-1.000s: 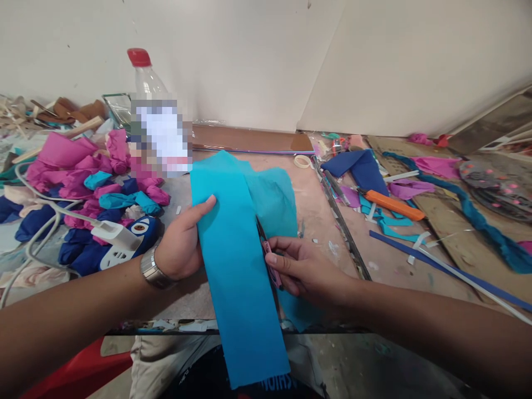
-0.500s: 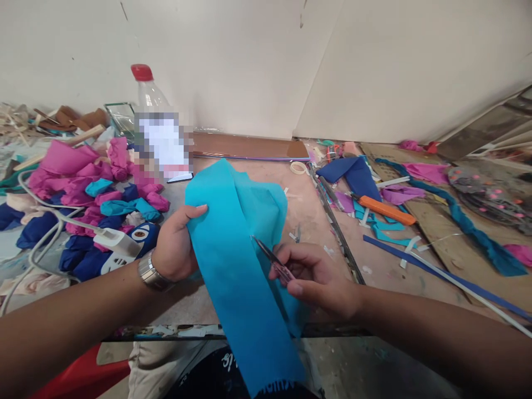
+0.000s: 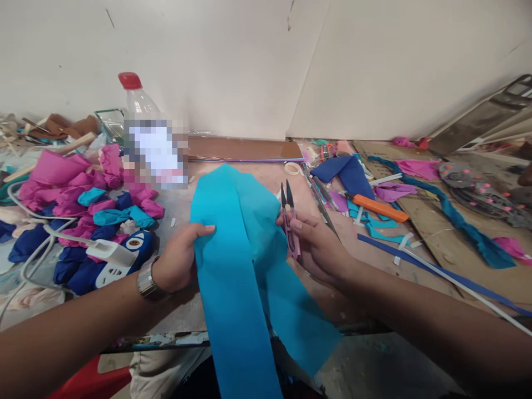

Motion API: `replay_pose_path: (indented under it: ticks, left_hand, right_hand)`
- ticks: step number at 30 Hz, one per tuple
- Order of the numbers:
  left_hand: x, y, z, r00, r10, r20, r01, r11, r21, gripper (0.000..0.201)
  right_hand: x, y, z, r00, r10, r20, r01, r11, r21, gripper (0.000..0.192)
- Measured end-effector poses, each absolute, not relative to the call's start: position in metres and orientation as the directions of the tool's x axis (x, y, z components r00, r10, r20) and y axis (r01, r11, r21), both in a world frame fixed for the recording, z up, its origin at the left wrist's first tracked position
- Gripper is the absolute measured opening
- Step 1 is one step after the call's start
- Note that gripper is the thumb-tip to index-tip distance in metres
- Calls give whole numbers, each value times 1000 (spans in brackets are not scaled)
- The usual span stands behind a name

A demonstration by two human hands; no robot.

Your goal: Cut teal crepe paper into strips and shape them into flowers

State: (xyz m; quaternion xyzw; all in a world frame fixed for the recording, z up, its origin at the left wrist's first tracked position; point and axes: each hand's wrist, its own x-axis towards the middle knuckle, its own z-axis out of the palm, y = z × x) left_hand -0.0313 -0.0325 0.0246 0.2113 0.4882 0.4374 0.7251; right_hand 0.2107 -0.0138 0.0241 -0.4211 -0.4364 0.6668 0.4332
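My left hand [image 3: 178,257] grips the left edge of a turquoise fabric strip [image 3: 224,260], thumb on top and the other fingers hidden behind it. The cloth is folded over at its upper end, and both lengths hang past the table's front edge. In my right hand [image 3: 318,244] is a pair of pink-handled thread snips [image 3: 291,227]. Their dark blades point up and stand apart, just right of the fabric. The fingers of that hand are wrapped round the handles.
Pink, blue and turquoise cloth bundles [image 3: 70,188] lie at left beside a power strip [image 3: 124,260] with a white charger. A red-capped bottle [image 3: 135,91] stands behind. At right are an orange utility knife [image 3: 378,206], fabric scraps and cardboard [image 3: 432,221]. A tape roll [image 3: 293,168] lies further back.
My right hand has moved up and away from the fabric, and the snips have turned from pointing at its edge to pointing upward. The cloth's right-hand length now hangs spread out.
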Motion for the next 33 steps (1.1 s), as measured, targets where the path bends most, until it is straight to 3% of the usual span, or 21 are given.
replay_pose_path:
  ticks: [3, 9, 19, 25, 27, 29, 31, 33]
  left_hand:
    - [-29, -32, 21, 132, 826, -548, -368, 554, 746, 64]
    - [-30, -32, 19, 135, 848, -513, -420, 517, 746, 58]
    - [-27, -31, 21, 50, 853, -519, -483, 475, 735, 57]
    - [-26, -31, 26, 48, 837, -545, -522, 487, 701, 56]
    - [-27, -31, 26, 109, 821, -560, -544, 521, 658, 58]
    - [-28, -32, 26, 191, 815, -547, -570, 546, 614, 59]
    - [-28, -32, 25, 242, 824, -513, -593, 544, 594, 58]
    - [-29, -33, 24, 266, 840, -472, -609, 526, 594, 57]
  right_hand:
    - [210, -6, 25, -289, 924, -252, -261, -329, -908, 37]
    - [209, 6, 19, -184, 966, -182, -273, -229, -934, 31]
    - [209, 11, 9, -113, 973, -203, -260, -226, -939, 35]
    - [213, 2, 18, -99, 995, -7, -176, -24, -984, 32]
    - [214, -7, 29, -176, 984, -30, -170, -60, -984, 39]
    - [216, -18, 38, -367, 918, -153, -169, -228, -959, 45]
    - [216, -28, 43, -643, 716, -272, -113, -441, -890, 50]
    - [215, -36, 43, -793, 520, -317, -46, -571, -820, 50]
